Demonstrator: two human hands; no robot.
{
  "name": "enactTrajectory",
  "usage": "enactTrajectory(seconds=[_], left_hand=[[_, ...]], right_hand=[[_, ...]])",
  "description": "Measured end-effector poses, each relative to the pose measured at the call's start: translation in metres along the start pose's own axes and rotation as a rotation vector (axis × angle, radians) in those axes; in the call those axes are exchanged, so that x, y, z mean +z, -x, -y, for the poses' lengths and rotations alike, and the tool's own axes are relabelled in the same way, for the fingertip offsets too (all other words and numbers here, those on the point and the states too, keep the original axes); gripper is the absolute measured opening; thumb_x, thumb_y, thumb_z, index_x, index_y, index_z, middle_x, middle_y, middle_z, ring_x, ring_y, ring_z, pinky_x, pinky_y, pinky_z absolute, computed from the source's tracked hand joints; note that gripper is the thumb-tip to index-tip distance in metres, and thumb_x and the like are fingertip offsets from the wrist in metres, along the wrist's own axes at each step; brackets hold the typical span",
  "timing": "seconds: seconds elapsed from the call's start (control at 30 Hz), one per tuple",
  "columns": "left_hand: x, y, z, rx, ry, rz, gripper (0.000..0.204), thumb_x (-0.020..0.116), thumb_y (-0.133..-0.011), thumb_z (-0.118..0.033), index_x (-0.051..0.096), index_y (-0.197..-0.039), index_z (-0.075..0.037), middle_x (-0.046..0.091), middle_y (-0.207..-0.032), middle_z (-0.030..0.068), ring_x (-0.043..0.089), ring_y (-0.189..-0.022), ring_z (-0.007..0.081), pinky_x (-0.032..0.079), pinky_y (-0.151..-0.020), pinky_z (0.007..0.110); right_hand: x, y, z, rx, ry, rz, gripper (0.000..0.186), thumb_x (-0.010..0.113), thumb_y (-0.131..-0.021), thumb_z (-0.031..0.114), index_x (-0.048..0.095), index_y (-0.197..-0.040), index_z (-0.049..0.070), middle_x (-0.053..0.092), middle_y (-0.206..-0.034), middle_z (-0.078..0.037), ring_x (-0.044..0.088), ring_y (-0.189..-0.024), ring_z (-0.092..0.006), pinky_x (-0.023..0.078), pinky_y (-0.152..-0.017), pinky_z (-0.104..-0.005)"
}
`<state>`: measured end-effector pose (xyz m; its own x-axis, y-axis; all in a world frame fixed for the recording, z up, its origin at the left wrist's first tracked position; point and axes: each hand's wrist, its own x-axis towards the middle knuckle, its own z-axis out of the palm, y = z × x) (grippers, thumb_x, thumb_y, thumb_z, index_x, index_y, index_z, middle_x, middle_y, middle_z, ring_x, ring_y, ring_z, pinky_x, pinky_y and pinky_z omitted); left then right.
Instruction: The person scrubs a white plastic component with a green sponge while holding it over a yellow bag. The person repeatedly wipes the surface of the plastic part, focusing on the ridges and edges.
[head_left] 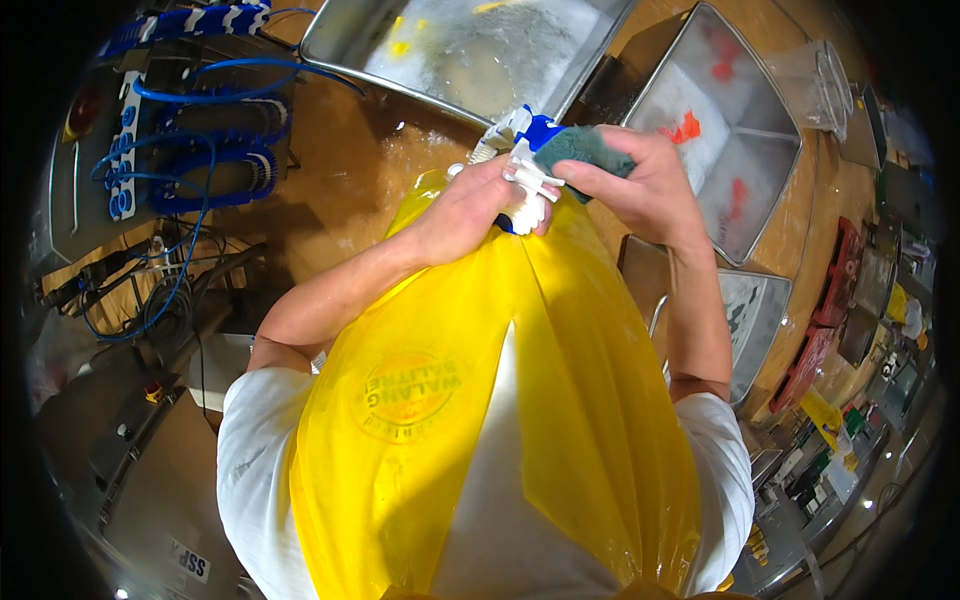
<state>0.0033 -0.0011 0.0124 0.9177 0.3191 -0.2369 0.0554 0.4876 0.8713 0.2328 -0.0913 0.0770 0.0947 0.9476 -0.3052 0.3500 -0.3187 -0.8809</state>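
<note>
My left hand [470,210] grips a white and blue plastic part [524,207] with several white prongs, held in front of my yellow apron [400,320]. My right hand [645,190] is closed on a dark green scouring pad [585,150], thumb across it, pressed against the upper part of the plastic piece. The far end of the piece reaches toward the near rim of a metal basin [430,95] with whitish, wet contents.
A second metal tray [770,195] with red bits stands at right, another tray [760,310] below it. At left are blue-and-steel equipment [70,200], blue hoses [245,62] and cables. Red items [835,290] and clutter line the right side of the wooden bench [360,140].
</note>
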Motion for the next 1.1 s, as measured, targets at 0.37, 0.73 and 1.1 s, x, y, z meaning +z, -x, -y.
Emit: enactTrajectory(seconds=[0.37, 0.73, 1.1], left_hand=[[0.010, 0.003, 0.000, 0.156, 0.034, -0.104, 0.035, 0.048, -0.104, -0.008, 0.061, -0.135, 0.001, 0.072, -0.119, 0.0097, 0.067, -0.109, 0.0177, 0.052, -0.100, 0.034], [-0.009, -0.001, -0.003, 0.532, -0.859, -0.127, 0.051, 0.061, -0.095, -0.007, 0.055, -0.146, -0.001, 0.065, -0.129, 0.0198, 0.062, -0.118, 0.0386, 0.048, -0.102, 0.044], [-0.009, 0.004, 0.018, 0.348, -0.756, -0.072, 0.042, 0.058, -0.096, -0.010, 0.058, -0.137, -0.005, 0.064, -0.115, 0.0182, 0.060, -0.105, 0.0400, 0.044, -0.095, 0.047]], right_hand=[[0.035, 0.000, -0.008, 0.075, -0.524, -0.179, 0.026, 0.075, -0.101, 0.021, 0.076, -0.111, -0.003, 0.076, -0.089, -0.007, 0.070, -0.077, -0.0115, 0.056, -0.065, -0.0288], [0.016, 0.007, -0.001, 0.206, -0.527, -0.020, 0.036, 0.082, -0.094, 0.029, 0.072, -0.115, 0.002, 0.072, -0.089, -0.003, 0.068, -0.072, -0.0110, 0.054, -0.061, -0.0269], [0.014, 0.020, -0.012, 0.263, -0.269, -0.100, 0.019, 0.080, -0.092, 0.017, 0.074, -0.104, 0.003, 0.073, -0.087, -0.002, 0.068, -0.074, -0.0105, 0.056, -0.069, -0.0283]])
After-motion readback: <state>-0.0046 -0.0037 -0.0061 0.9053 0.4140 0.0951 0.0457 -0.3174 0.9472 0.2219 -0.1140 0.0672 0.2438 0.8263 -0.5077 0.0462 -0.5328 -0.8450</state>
